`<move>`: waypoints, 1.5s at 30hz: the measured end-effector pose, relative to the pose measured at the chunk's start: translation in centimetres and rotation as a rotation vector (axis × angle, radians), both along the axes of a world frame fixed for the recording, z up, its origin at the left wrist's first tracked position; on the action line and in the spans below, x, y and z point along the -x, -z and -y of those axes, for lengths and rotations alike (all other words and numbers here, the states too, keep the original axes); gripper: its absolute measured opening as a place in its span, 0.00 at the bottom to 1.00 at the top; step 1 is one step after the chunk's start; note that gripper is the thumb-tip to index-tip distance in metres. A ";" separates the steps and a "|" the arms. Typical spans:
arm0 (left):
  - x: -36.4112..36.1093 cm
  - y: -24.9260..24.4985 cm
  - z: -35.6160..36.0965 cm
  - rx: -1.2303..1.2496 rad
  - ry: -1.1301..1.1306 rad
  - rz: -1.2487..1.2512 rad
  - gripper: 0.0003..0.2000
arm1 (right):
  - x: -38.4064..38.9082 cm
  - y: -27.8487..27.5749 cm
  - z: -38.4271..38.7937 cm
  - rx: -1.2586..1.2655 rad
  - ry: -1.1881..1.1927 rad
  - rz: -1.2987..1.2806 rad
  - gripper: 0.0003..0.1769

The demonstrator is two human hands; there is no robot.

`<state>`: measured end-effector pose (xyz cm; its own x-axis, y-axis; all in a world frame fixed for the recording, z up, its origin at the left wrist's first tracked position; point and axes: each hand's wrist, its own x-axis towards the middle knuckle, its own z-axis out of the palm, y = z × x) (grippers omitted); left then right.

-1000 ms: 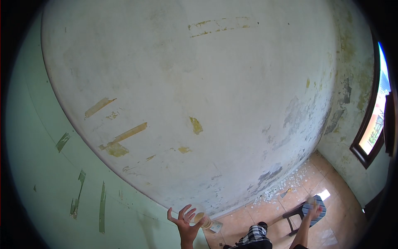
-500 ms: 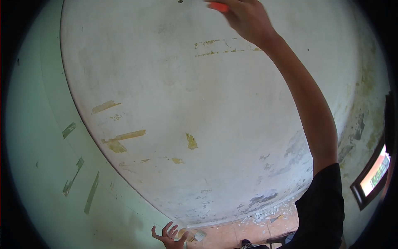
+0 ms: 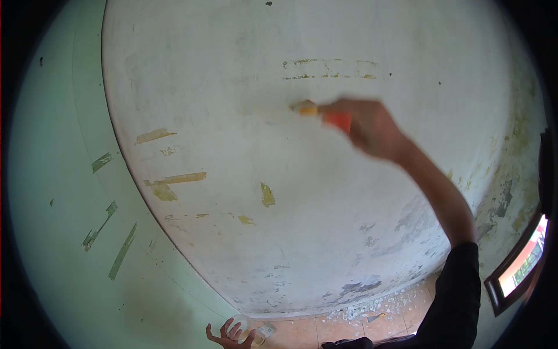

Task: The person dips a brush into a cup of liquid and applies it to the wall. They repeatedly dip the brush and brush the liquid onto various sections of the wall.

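Observation:
My right hand (image 3: 372, 128) is closed round the red-orange handle of a tool (image 3: 337, 119) with a yellow part. The tool's tip points left, close to the whitish wall (image 3: 349, 186); whether it touches cannot be told. Low in the frame, my left hand (image 3: 231, 338) has its fingers apart and bent, beside a round, pale, see-through container (image 3: 239, 323). Whether the fingers touch the container is unclear.
Yellowed tape strips (image 3: 185, 178) and peeling patches mark the whitish wall. A green wall (image 3: 64, 174) stands at the left. Paint flakes and a scraper (image 3: 376, 317) lie on the tiled floor (image 3: 296, 333). A framed window (image 3: 517, 270) is at the right.
My right hand has come down the wall from the top edge, bringing the tool more into view. My left hand has shifted slightly left and down. The view has shifted slightly.

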<state>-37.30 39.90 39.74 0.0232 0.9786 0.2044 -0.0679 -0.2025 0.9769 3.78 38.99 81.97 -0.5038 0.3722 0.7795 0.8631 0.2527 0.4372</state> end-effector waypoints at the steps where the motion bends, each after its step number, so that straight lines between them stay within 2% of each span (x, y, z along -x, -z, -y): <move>1: 0.3 -1.2 0.2 0.114 0.011 0.111 0.60 | 0.1 -3.0 0.2 0.025 0.052 -0.195 0.10; 2: 1.0 0.0 -0.8 0.111 0.026 0.107 0.60 | 0.7 -6.9 0.6 0.080 0.230 -0.296 0.10; 3: 2.2 2.6 -2.4 -0.032 0.038 -0.005 0.60 | -0.2 -9.8 -0.3 -0.005 0.039 -0.357 0.08; 4: 2.9 3.9 -3.5 -0.175 0.049 -0.116 0.60 | -1.0 -13.0 -0.9 -0.136 0.015 -0.207 0.06; 5: 2.9 2.8 -3.6 -0.180 0.061 -0.116 0.60 | 0.2 -16.3 -0.1 0.055 0.044 -0.540 0.06; 7: 2.3 -0.3 -3.2 0.007 0.047 0.093 0.60 | 0.0 -19.5 -0.8 -0.035 -0.030 -0.553 0.04; 9: 2.4 -0.2 -3.8 0.032 0.064 0.101 0.60 | 0.0 -21.3 -1.4 -0.319 -0.086 -0.408 0.04; 10: 2.5 -0.3 -4.2 0.058 0.069 0.108 0.60 | -0.1 -21.1 -1.7 -0.326 -0.076 -0.408 0.04; 12: 2.6 -0.9 -4.4 0.112 0.104 0.115 0.61 | -0.1 -20.0 -2.5 -0.634 -0.069 0.102 0.04; 13: 2.5 -1.1 -4.5 0.173 0.125 0.125 0.61 | 0.7 -17.7 -1.8 -0.560 0.104 0.118 0.04; 14: 2.5 -0.8 -4.7 0.175 0.131 0.125 0.61 | -2.3 -16.7 -2.2 -0.446 0.521 -0.011 0.06; 15: 2.5 -0.3 -5.0 0.179 0.131 0.127 0.61 | -2.6 -13.4 -2.7 -0.490 0.317 0.247 0.12; 16: 2.6 0.4 -5.2 0.183 0.130 0.128 0.61 | -1.8 -10.1 -2.3 -0.388 0.354 0.275 0.19; 17: 3.0 1.9 -6.0 0.185 0.134 0.123 0.61 | -2.6 -6.9 -2.2 -0.366 0.310 0.362 0.21; 18: 3.8 3.9 -7.1 0.194 0.203 0.129 0.61 | -2.7 -3.4 -1.7 -0.326 0.460 0.457 0.24; 20: 3.8 4.2 -7.5 0.205 0.276 0.131 0.62 | -1.8 2.9 0.1 -0.125 0.470 0.399 0.25; 23: 3.0 1.9 -6.8 0.202 0.204 -0.015 0.62 | -1.7 8.3 1.8 -0.056 0.291 0.309 0.25; 25: 2.9 2.5 -6.8 0.108 0.176 -0.010 0.62 | -0.4 6.4 3.2 0.099 0.453 0.210 0.22; 27: 2.4 1.9 -6.6 0.147 0.189 -0.021 0.62 | -1.1 1.4 3.1 0.032 0.226 -0.037 0.17; 28: 2.1 1.7 -6.5 0.180 0.198 -0.030 0.62 | -1.9 -2.2 2.6 -0.123 0.187 0.064 0.14; 29: 2.0 1.6 -6.3 0.179 0.204 -0.035 0.62 | -2.6 -6.1 2.8 -0.112 0.306 -0.059 0.12; 30: 1.7 1.5 -6.1 0.198 0.207 -0.008 0.61 | -1.2 -9.5 2.4 -0.232 0.175 -0.070 0.11; 31: 1.2 1.5 -5.9 0.217 0.208 0.023 0.61 | -3.4 -13.4 2.0 -0.178 0.384 -0.436 0.12; 32: 0.8 1.7 -5.8 0.212 0.210 0.028 0.61 | -0.8 -16.0 1.9 -0.177 0.081 -0.539 0.04; 33: 0.5 2.1 -5.5 0.196 0.207 0.065 0.61 | -1.4 -18.3 1.4 -0.235 -0.009 -0.494 0.04; 35: -0.2 2.2 -4.9 0.181 0.200 0.102 0.61 | -1.6 -21.0 1.2 -0.366 -0.008 -0.416 0.04; 36: -0.4 2.0 -4.7 0.249 0.208 0.112 0.61 | -1.9 -21.2 0.8 -0.368 -0.012 -0.417 0.04; 38: -0.9 2.1 -4.3 0.321 0.214 0.125 0.61 | -3.1 -20.6 -0.6 -0.568 -0.030 0.041 0.04; 39: -1.0 2.3 -4.2 0.294 0.196 0.152 0.61 | -4.4 -19.1 -0.8 -0.566 -0.030 0.039 0.04; 41: -1.3 2.9 -4.0 0.241 0.162 0.211 0.60 | -8.0 -14.2 -0.3 -0.477 0.446 0.258 0.16; 43: -0.2 4.7 -4.9 0.251 0.219 0.246 0.60 | -6.8 -6.5 0.6 -0.414 0.466 0.610 0.22; 44: 0.1 5.3 -5.3 0.260 0.277 0.283 0.60 | -8.0 -2.0 0.9 -0.323 0.570 0.514 0.31; 45: -0.1 4.9 -5.1 0.264 0.281 0.282 0.60 | -7.2 1.2 2.5 -0.205 0.540 0.488 0.30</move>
<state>-37.22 45.02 34.86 0.2734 0.9618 -0.0140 -0.3548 0.1144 0.9279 11.03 36.54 80.79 -0.5985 0.5369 0.5947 0.5400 -0.2780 0.7944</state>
